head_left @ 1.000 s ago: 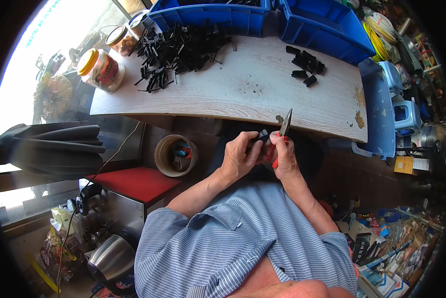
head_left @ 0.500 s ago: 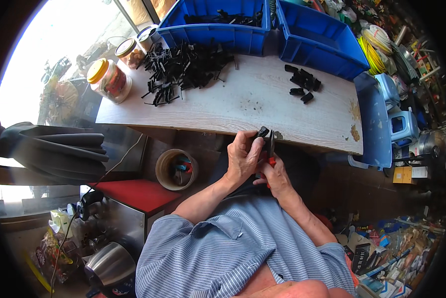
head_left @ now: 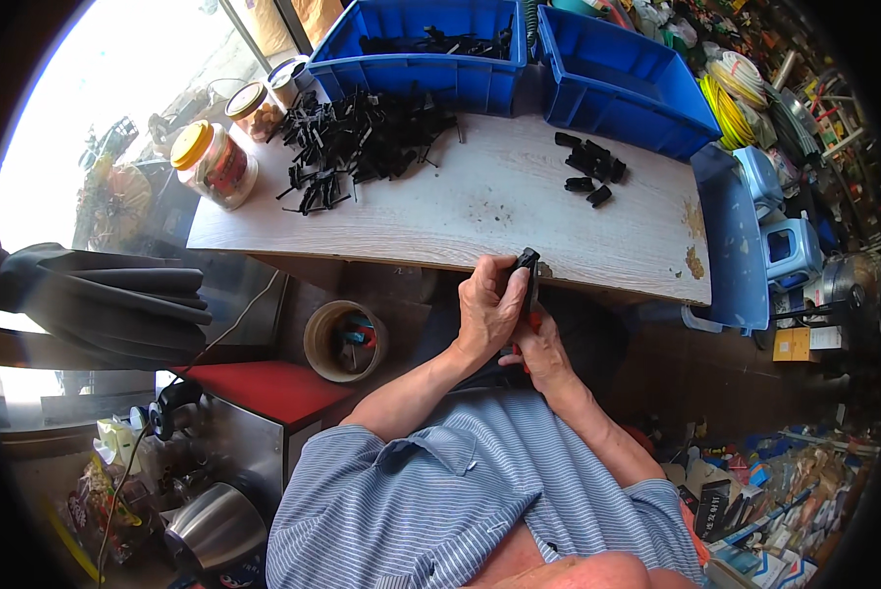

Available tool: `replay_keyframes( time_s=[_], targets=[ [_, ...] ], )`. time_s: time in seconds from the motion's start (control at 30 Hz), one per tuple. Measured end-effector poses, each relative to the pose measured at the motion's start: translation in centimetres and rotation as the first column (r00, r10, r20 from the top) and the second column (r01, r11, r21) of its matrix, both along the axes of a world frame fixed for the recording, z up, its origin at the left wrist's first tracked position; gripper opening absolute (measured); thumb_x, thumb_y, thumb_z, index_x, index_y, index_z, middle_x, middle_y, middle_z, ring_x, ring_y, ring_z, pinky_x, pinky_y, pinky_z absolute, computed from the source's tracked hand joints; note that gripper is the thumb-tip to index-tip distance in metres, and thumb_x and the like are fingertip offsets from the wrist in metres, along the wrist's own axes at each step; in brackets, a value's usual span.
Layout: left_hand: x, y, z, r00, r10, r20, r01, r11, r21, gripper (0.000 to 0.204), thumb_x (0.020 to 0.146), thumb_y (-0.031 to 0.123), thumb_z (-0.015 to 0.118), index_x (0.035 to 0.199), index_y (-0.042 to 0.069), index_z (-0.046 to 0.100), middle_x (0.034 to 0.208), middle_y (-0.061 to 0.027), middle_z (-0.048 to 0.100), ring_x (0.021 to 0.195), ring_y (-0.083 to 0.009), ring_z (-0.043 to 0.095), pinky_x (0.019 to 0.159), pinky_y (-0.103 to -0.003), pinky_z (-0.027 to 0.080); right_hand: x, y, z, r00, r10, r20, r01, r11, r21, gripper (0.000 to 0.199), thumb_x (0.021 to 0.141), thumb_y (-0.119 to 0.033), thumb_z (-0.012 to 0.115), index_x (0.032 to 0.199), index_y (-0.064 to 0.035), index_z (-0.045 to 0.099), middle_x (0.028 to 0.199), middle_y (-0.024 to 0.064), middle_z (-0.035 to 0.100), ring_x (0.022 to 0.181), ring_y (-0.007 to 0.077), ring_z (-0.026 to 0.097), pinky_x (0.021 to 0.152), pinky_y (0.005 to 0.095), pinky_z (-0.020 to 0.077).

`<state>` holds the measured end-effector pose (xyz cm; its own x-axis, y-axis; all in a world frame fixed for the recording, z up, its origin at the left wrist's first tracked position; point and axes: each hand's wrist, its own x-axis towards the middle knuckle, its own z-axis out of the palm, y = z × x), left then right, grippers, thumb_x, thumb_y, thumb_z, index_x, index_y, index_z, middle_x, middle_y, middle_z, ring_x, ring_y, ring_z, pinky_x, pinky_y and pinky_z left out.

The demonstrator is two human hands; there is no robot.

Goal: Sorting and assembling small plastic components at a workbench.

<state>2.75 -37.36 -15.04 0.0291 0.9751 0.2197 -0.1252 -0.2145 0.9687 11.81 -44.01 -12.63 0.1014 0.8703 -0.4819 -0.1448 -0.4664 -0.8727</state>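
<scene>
My left hand [head_left: 489, 306] pinches a small black plastic part [head_left: 528, 258] just off the near edge of the table. Close against it, my right hand [head_left: 546, 351] grips red-handled pliers [head_left: 533, 318], whose dark jaws reach up beside the part and are partly hidden by my left fingers. Whether the jaws touch the part I cannot tell. A tangled heap of black plastic parts with thin stems [head_left: 357, 137] lies at the table's far left. Several short black pieces [head_left: 589, 162] sit apart on the right side.
Two blue crates [head_left: 421, 77] [head_left: 627, 106] stand along the table's [head_left: 440, 216] back; the left one holds black parts. Lidded jars [head_left: 213, 165] stand at the left end. A round bucket [head_left: 313, 339] is below the front edge, near a red-topped cabinet [head_left: 268, 393].
The pliers have swung in from beside the black part to lie against it, their jaws now mostly behind my left fingers. My left hand has moved slightly right; the view has shifted a little.
</scene>
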Motion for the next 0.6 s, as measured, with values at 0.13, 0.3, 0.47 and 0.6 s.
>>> replay_keyframes(
  time_s=[0.13, 0.3, 0.47, 0.6],
  targets=[
    [0.1, 0.0, 0.4, 0.999, 0.016, -0.045, -0.016, 1.0, 0.001, 0.016, 0.093, 0.008, 0.07, 0.1, -0.002, 0.06, 0.069, -0.0082, 0.064, 0.061, -0.0073, 0.056, 0.056, -0.026, 0.048, 0.4, -0.1, -0.1, 0.998, 0.03, -0.057, -0.029, 1.0, 0.005, 0.04, 0.088, -0.027, 0.055, 0.12, -0.0036, 0.053, 0.081, 0.0037, 0.059, 0.069, 0.0106, 0.059, 0.054, 0.0271, 0.0553],
    [0.0, -0.1, 1.3, 0.99, 0.058, -0.129, -0.052, 0.998, 0.045, 0.016, 0.093, 0.009, 0.07, 0.099, -0.002, 0.061, 0.071, -0.0066, 0.065, 0.064, -0.0062, 0.056, 0.058, -0.025, 0.049, 0.2, -0.2, 0.4, 0.999, 0.018, -0.048, -0.017, 1.0, 0.006, 0.043, 0.089, -0.03, 0.055, 0.122, -0.0033, 0.052, 0.086, 0.0049, 0.06, 0.071, 0.0116, 0.06, 0.056, 0.0291, 0.0566],
    [-0.1, -0.2, 1.0, 0.992, 0.022, -0.127, -0.026, 0.999, -0.036, 0.017, 0.094, 0.009, 0.071, 0.1, -0.003, 0.061, 0.076, -0.004, 0.066, 0.069, -0.0037, 0.055, 0.061, -0.022, 0.049, 0.0, -0.2, 0.4, 0.999, 0.003, -0.033, -0.003, 1.0, -0.003, 0.045, 0.089, -0.032, 0.054, 0.124, -0.0034, 0.052, 0.088, 0.0051, 0.06, 0.071, 0.0118, 0.06, 0.057, 0.0291, 0.0566],
    [0.2, 0.0, 0.7, 0.995, 0.032, -0.095, -0.034, 0.999, -0.025, 0.017, 0.093, 0.009, 0.071, 0.099, -0.002, 0.061, 0.072, -0.0054, 0.065, 0.065, -0.0051, 0.055, 0.059, -0.024, 0.048, -0.1, -0.1, 0.2, 0.999, 0.001, -0.041, -0.001, 1.0, -0.001, 0.048, 0.089, -0.033, 0.055, 0.128, -0.0041, 0.051, 0.088, 0.0037, 0.06, 0.071, 0.0109, 0.06, 0.056, 0.0277, 0.0554]
  ],
)
